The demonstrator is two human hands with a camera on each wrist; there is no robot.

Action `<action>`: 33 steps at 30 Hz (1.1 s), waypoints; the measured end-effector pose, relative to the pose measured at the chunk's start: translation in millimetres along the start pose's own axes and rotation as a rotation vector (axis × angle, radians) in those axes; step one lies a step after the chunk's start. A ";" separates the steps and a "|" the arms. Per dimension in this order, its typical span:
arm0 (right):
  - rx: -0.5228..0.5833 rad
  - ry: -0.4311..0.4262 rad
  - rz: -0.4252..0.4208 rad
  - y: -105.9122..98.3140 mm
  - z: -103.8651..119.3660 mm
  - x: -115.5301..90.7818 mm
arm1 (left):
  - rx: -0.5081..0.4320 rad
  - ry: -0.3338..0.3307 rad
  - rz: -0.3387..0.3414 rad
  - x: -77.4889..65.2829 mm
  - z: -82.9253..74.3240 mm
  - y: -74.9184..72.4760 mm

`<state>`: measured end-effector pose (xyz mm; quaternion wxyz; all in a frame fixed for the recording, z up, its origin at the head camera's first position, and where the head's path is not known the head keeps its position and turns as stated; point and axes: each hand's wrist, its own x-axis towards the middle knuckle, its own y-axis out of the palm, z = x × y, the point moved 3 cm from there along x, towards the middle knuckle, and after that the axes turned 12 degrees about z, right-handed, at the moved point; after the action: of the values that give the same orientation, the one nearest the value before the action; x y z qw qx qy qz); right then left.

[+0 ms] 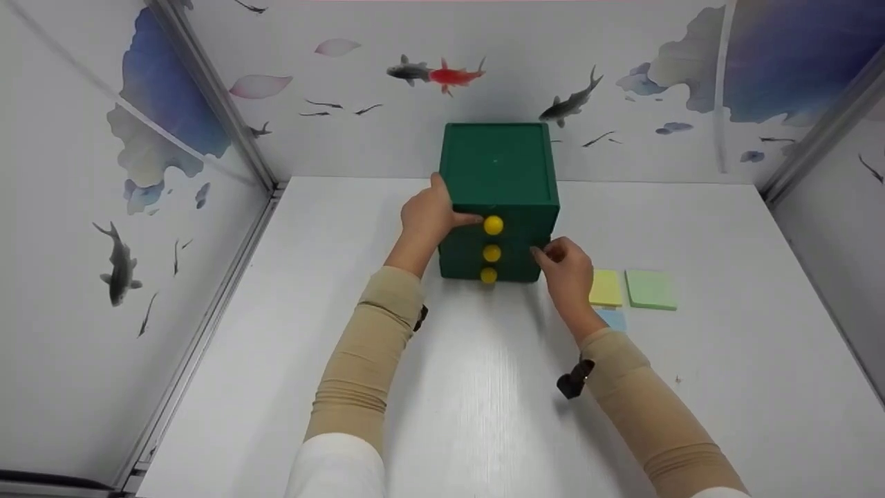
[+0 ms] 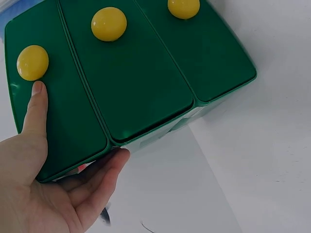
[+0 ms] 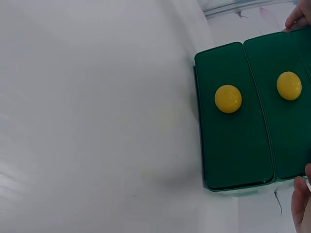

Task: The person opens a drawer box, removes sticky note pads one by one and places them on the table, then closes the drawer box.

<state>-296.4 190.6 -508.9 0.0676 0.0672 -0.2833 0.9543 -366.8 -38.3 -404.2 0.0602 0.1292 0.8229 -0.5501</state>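
Observation:
A green drawer cabinet stands against the back wall, its three closed drawer fronts facing me. Each front carries a round yellow knob, among them the top knob, the middle knob and the bottom knob. My left hand grips the cabinet's upper left edge. Its thumb lies across the top drawer front, with the tip at the top knob, and the other fingers lie along the side. At the right edge, near middle-drawer height, my right hand holds the cabinet between thumb and bent fingers; its grip is partly hidden.
Right of the cabinet lie a yellow sticky-note pad, a green pad and a blue pad, the yellow and blue ones partly behind my right hand. Walls with painted fish border the white table.

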 end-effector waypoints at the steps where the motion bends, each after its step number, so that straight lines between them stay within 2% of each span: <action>1: 0.004 0.007 0.013 2.8 -1.1 -1.7 | -0.002 0.000 -0.001 -0.1 0.5 0.1; 8: 0.005 0.070 0.118 19.9 -7.2 -10.2 | 0.004 0.003 -0.010 -0.4 -0.2 0.9; 15: -0.001 0.149 0.305 41.4 -10.4 -13.5 | 0.000 -0.019 0.008 -0.4 -0.6 0.7; 19: -0.029 0.169 0.374 53.4 -9.4 -14.7 | 0.013 -0.047 0.021 -0.1 -0.3 0.1; 26: -0.063 0.190 0.410 68.5 -2.4 -15.4 | 0.031 -0.059 0.025 0.2 -0.6 -0.6; 33: -0.169 0.133 0.381 77.1 2.2 -14.2 | 0.024 -0.039 0.014 -0.3 0.4 0.4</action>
<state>-295.1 124.1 -550.5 -0.0898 -0.0565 -0.3649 0.9250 -366.5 -38.5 -404.6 0.0783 0.1248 0.8140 -0.5619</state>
